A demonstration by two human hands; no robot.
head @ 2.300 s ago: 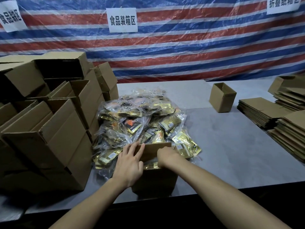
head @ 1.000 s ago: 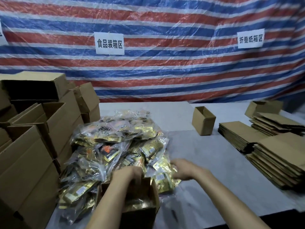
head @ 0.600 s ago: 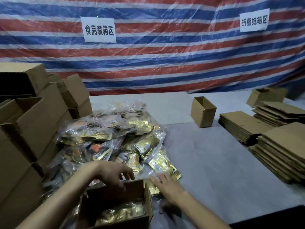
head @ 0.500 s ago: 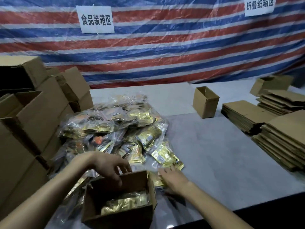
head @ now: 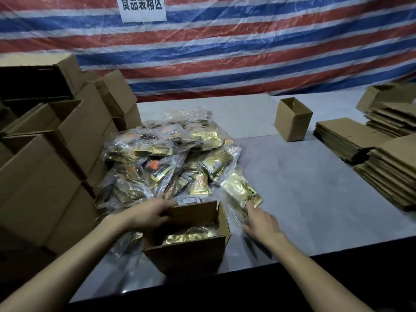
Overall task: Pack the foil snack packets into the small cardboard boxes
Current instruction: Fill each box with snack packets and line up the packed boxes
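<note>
The far wall of an open small cardboard box [head: 186,251] is gripped by the left hand [head: 150,213], whose fingers are curled over the rim at the box's far left corner. Directly below and just to the right of that hand, inside the box, gold foil packets [head: 189,235] are seen lying flat. The right hand [head: 261,221] is held spread and flat just right of the box, its fingers straight and nothing grasped. A loose gold packet [head: 242,191] lies immediately ahead of this hand, and its near edge is touched by the extended index fingertip; the hand is slightly blurred. Beyond both hands, and closest to the left one, a heap of bagged packets [head: 171,158] is piled on the grey table [head: 304,188], its near edge touching the held box. Well ahead of the right hand and slightly to its right, a second small box [head: 292,119] stands open and upright. Further right of that hand, stacks of flattened cartons [head: 346,140] are laid. To the left of the left hand, large open cartons [head: 45,176] are stacked. A striped tarpaulin [head: 225,52] bearing a white sign [head: 143,7] is hung behind the table.
</note>
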